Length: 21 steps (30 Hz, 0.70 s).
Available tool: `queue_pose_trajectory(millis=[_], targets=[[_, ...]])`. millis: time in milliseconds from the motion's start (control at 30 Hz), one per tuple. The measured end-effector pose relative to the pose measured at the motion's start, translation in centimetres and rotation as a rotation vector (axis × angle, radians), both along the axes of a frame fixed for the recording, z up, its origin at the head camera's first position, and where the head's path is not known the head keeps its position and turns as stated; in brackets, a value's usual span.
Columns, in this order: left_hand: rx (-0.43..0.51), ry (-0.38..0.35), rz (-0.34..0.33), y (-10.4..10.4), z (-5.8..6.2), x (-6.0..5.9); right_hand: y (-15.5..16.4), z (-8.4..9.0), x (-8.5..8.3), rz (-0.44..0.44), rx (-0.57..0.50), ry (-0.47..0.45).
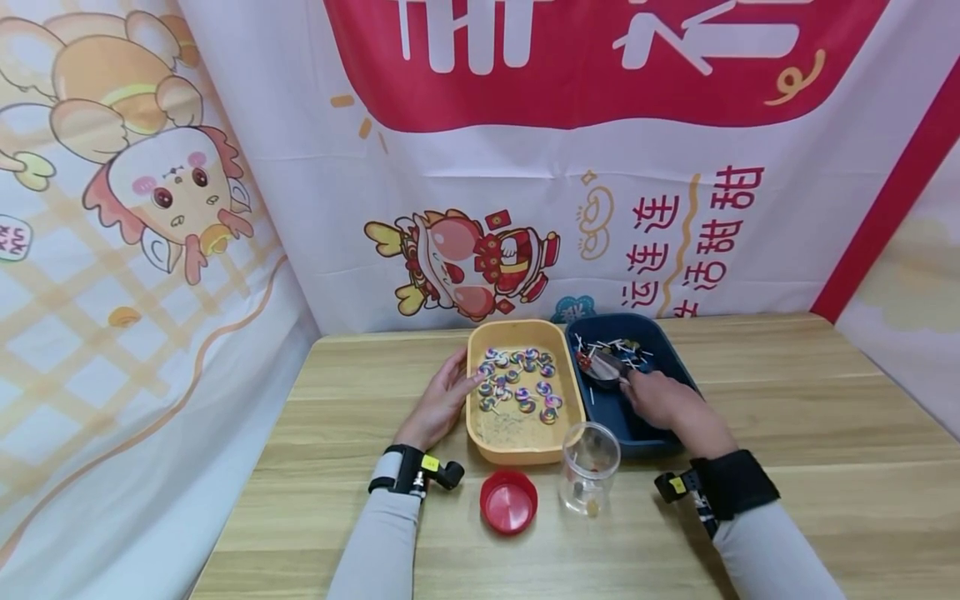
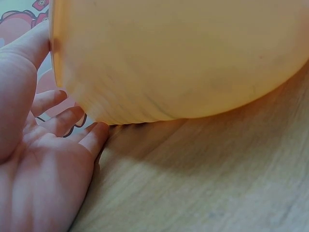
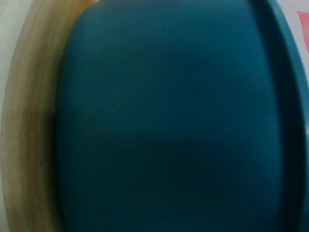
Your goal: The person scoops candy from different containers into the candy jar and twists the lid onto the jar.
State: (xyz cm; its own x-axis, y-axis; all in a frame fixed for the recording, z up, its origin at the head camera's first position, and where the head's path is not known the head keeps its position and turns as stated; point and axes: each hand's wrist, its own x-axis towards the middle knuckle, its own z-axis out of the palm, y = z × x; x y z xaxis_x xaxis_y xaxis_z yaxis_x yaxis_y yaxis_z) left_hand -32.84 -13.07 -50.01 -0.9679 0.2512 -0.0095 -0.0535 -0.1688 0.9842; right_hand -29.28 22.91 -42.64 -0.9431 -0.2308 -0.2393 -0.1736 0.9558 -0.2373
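In the head view my left hand [image 1: 437, 404] holds the left side of a yellow tray [image 1: 498, 454], its thumb over the rim. The left wrist view shows the fingers [image 2: 70, 118] bent against the tray's outer wall. Several swirl-patterned lollipops [image 1: 527, 406] lie in this tray. To its right, my right hand [image 1: 660, 404] grips a small scoop [image 1: 606, 368] inside a dark blue tray [image 1: 637, 446]. Lollipops with white sticks [image 1: 618, 343] lie around the scoop's front; what it carries is hard to make out. Only the blue tray's wall [image 3: 169, 96] shows in the right wrist view.
A clear jar [image 1: 591, 468] stands in front of the trays, with a few small specks of colour showing through it. Left of the jar sits a round red lid [image 1: 508, 502]. Behind the wooden table [image 1: 795, 433] hangs a printed cloth [image 1: 420, 167].
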Motion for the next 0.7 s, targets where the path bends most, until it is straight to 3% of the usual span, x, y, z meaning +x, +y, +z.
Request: queue_pose_trajectory(millis=[300, 700], targets=[[0.016, 0.002, -0.008, 0.0, -0.1, -0.1, 0.3, -0.3, -0.3, 0.001, -0.025, -0.048], [-0.002, 0.019, 0.001, -0.1, -0.1, 0.0, 2.1, 1.9, 0.4, 0.114, -0.157, -0.073]])
